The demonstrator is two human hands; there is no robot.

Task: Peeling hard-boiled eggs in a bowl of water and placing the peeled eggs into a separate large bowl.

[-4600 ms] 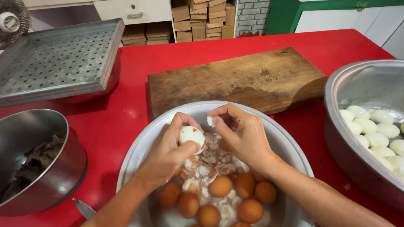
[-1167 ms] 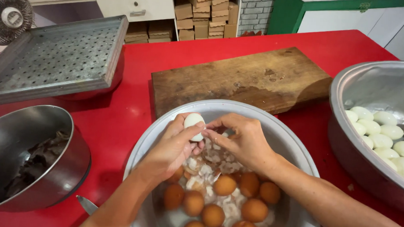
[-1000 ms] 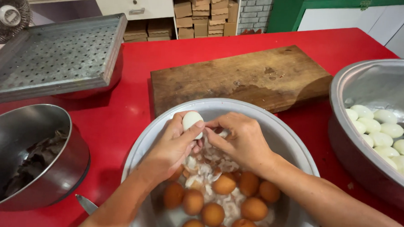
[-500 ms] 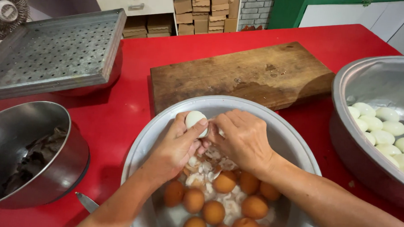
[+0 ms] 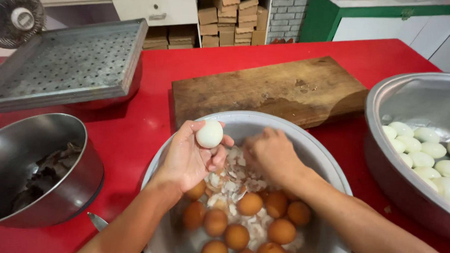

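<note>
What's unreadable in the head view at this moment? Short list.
- Right hand: fingertips curl down out of sight, so a grip on shell bits cannot be told.
- Dark scraps in the small steel bowl: too dim to identify.
- Right basin of peeled eggs: cut off by the frame edge.
- Peeled egg in the left hand: far side hidden.

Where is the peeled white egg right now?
In the head view, the peeled egg sits at the fingertips of the left hand, raised over the near-left rim of the metal basin, just in front of the wooden cutting board.
</note>
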